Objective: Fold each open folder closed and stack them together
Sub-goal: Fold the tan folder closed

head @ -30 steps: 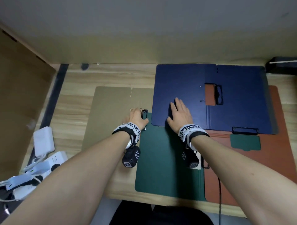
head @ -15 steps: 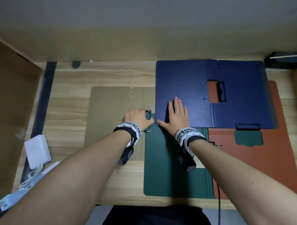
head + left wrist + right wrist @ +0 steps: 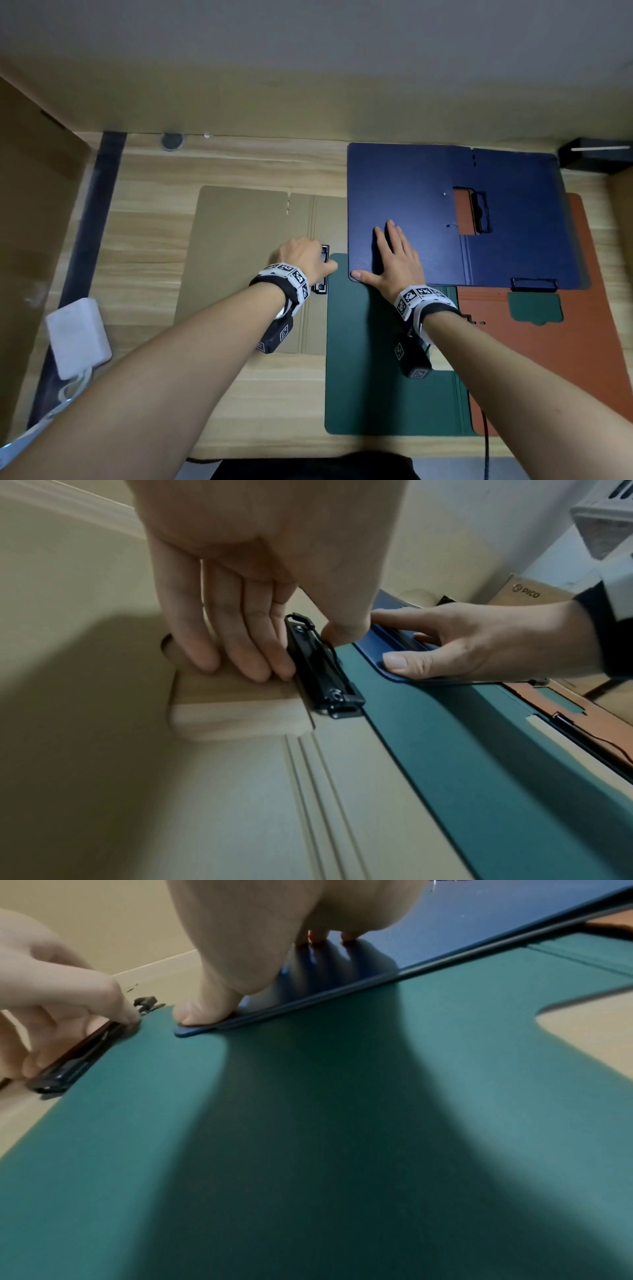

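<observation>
The right hand [image 3: 397,267] lies spread flat on the open navy plastic folder [image 3: 411,178], left of its spine, while the left hand [image 3: 301,258] pinches the black clip [image 3: 325,680] on the open tan plastic folder [image 3: 239,240].

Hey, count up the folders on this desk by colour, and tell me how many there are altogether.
Tan folder: 1
Blue folder: 1
Green folder: 1
Orange-brown folder: 1
Total: 4
</observation>
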`<state>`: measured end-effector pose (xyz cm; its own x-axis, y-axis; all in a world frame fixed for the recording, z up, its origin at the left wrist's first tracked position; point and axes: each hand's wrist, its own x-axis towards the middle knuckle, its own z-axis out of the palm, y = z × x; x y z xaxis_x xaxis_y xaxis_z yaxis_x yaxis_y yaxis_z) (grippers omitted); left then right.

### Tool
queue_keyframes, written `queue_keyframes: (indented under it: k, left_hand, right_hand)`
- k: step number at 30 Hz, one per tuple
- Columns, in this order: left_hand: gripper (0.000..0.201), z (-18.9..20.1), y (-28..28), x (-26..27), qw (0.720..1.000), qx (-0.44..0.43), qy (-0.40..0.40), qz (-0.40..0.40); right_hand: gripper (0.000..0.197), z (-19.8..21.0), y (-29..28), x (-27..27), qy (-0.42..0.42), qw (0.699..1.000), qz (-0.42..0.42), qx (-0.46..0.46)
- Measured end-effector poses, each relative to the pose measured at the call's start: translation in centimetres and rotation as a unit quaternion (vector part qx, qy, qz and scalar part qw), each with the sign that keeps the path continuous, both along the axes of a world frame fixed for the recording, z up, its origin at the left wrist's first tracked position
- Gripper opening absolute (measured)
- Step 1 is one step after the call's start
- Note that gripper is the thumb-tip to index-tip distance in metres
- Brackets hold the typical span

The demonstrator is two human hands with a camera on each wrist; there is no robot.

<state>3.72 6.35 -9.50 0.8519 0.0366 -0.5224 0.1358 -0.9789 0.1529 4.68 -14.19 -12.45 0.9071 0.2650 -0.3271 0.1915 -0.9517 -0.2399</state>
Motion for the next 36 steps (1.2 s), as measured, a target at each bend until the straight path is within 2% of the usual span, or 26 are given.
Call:
queue_keyframes:
  k: [9, 16, 22, 24, 27, 30, 33, 36]
  left_hand:
    - [0.027, 0.5, 5.7, -1.2, 1.0, -0.002, 0.002, -0.003]
    - [0.024, 0.2, 8.0, -2.0, 1.0, 0.0, -0.018, 0.026]
    - [0.03, -0.6, 8.5, -3.1, 0.997, -0.016, -0.062, 0.035]
    - [0.036, -0.2, 9.1, -3.6, 0.996, -0.026, -0.075, 0.04]
    - [0.03, 0.8, 10.7, -5.0, 0.994, -0.044, -0.08, 0.067]
    - [0.025, 1.5, 13.4, -7.0, 0.99, -0.041, -0.072, 0.117]
    - [0.021, 1.9, 16.6, -9.3, 0.983, -0.026, -0.051, 0.177]
    - [0.031, 1.8, 19.8, -10.7, 0.975, 0.008, -0.046, 0.218]
  right_hand:
    - [0.109, 1.0, 1.0, 0.0, 0.017, 0.999, -0.017, -0.028]
    - [0.108, 1.3, 1.8, -0.3, 0.023, 0.998, -0.047, -0.046]
    - [0.091, 1.5, 3.5, -2.2, 0.012, 0.997, -0.072, -0.028]
    - [0.09, 1.5, 4.6, -3.4, 0.007, 0.999, -0.053, -0.011]
    - [0.091, 1.6, 6.5, -5.2, -0.002, 1.0, 0.009, 0.018]
    - [0.097, 1.7, 8.7, -6.8, -0.004, 0.997, 0.074, 0.032]
    - [0.102, 2.0, 10.4, -8.3, 0.021, 0.994, 0.103, 0.026]
    - [0.104, 1.8, 11.2, -9.5, 0.045, 0.992, 0.121, 0.011]
